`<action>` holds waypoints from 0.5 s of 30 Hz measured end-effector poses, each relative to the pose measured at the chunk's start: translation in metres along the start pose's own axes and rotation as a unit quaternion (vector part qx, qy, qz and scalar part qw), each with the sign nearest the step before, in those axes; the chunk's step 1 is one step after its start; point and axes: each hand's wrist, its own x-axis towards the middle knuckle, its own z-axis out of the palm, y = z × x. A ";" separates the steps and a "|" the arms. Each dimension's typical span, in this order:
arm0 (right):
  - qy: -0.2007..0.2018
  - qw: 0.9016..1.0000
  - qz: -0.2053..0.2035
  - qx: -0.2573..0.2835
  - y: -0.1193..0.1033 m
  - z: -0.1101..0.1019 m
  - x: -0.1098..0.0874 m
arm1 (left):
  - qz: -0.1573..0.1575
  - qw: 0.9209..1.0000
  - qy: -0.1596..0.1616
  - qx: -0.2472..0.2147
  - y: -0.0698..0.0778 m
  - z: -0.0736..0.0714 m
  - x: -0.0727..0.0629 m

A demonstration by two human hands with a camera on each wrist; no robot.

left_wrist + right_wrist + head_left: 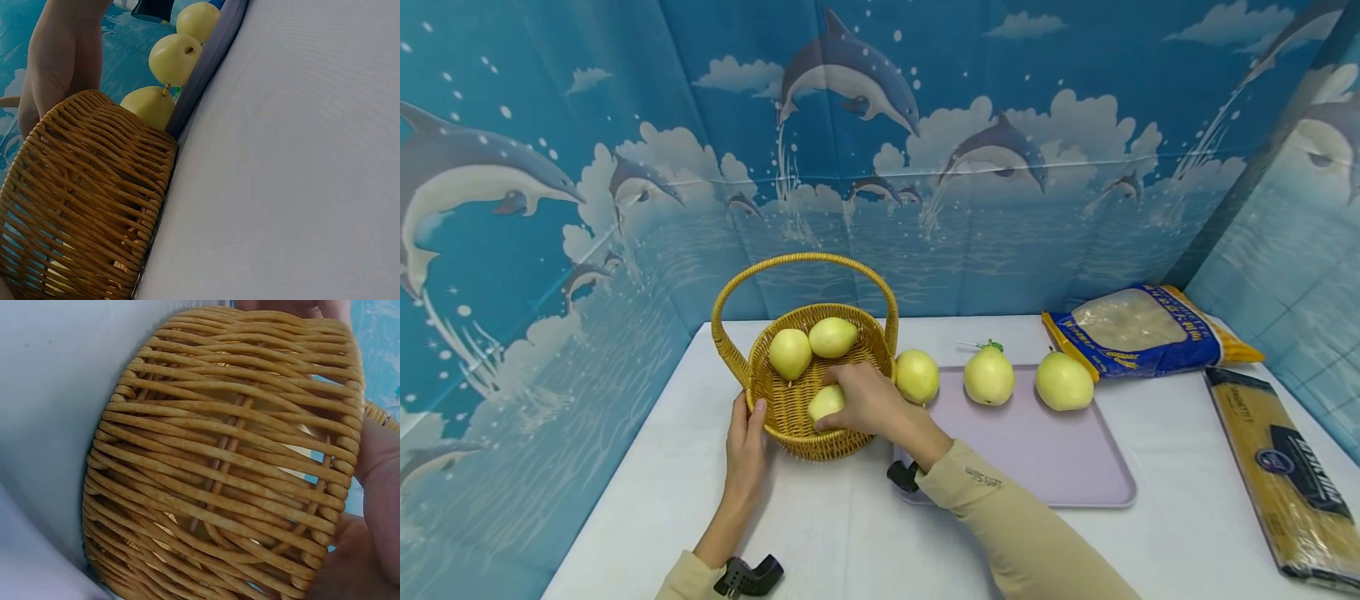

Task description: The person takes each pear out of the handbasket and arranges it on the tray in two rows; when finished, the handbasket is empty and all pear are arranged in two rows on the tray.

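Note:
A woven wicker basket (820, 448) with a tall hoop handle stands on the white table, left of the tray. Two pale yellow-green pears (790, 354) lie in its far half. My right hand (868, 400) reaches over the near right rim and grips another pear (826, 405) low inside the basket, its fingers partly covering the fruit. At the basket's left side, my left hand (747, 442) holds the wall near the foot of the handle, thumb close to the rim. Both wrist views look at the basket's outer weave (219, 450), which hides most of its contents.
A lilac tray (1022, 475) lies right of the basket, with pears (988, 375) along its far edge and a small green-topped item (992, 344) behind. Farther right are a blue-and-yellow food bag (1138, 329) and a spaghetti pack (1281, 475). A dolphin-print curtain (850, 217) hangs behind.

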 end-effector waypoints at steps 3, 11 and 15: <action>-0.002 1.000 0.008 -0.005 -0.001 0.001 0.001 | 0.000 1.000 -0.003 0.002 0.000 0.000 0.000; -0.005 1.000 0.016 -0.022 -0.001 0.000 0.003 | 0.000 1.000 -0.003 0.002 0.000 0.001 0.000; 0.004 1.000 0.011 -0.025 0.001 -0.001 0.004 | 0.000 1.000 -0.003 0.003 0.001 0.001 0.000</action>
